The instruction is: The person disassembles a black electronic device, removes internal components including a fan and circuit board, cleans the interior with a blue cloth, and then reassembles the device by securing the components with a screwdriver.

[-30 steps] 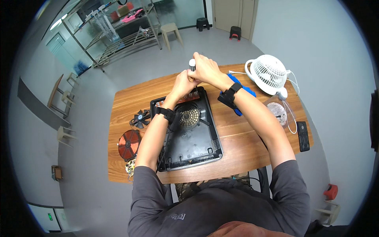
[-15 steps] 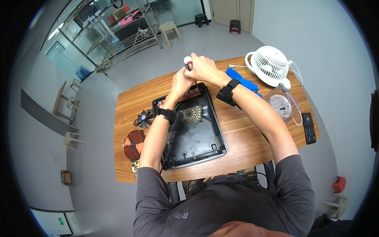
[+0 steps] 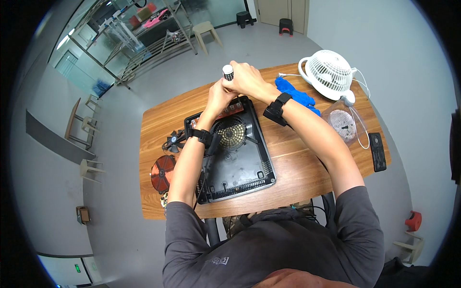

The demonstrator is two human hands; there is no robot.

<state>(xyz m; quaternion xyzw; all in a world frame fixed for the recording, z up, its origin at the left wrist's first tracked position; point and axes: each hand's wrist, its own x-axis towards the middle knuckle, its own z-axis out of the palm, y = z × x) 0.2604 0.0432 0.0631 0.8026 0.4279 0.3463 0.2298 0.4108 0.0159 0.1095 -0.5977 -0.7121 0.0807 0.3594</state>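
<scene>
My right hand (image 3: 247,79) is closed around a screwdriver (image 3: 228,70), whose handle has a white cap and a black-and-white patterned side. My left hand (image 3: 220,100) is closed against the lower handle, its fingertips partly hidden. Both hands are over the far edge of an open black appliance housing (image 3: 237,170), which lies on the wooden table. Inside the housing are a round fan grille (image 3: 231,133) and, at the far end, a reddish-brown circuit board (image 3: 231,110). My hands hide the screwdriver's tip.
Left of the housing lie a small black fan (image 3: 175,140) and a copper coil disc (image 3: 163,174). To the right are a blue cloth-like bundle (image 3: 298,95), a white fan (image 3: 329,74) with its cord, a clear bag with a round mesh piece (image 3: 342,126) and a black slab (image 3: 378,151).
The screwdriver handle has turned: its red part faced me before, and the patterned side shows now. My hands have stayed at the far end of the housing.
</scene>
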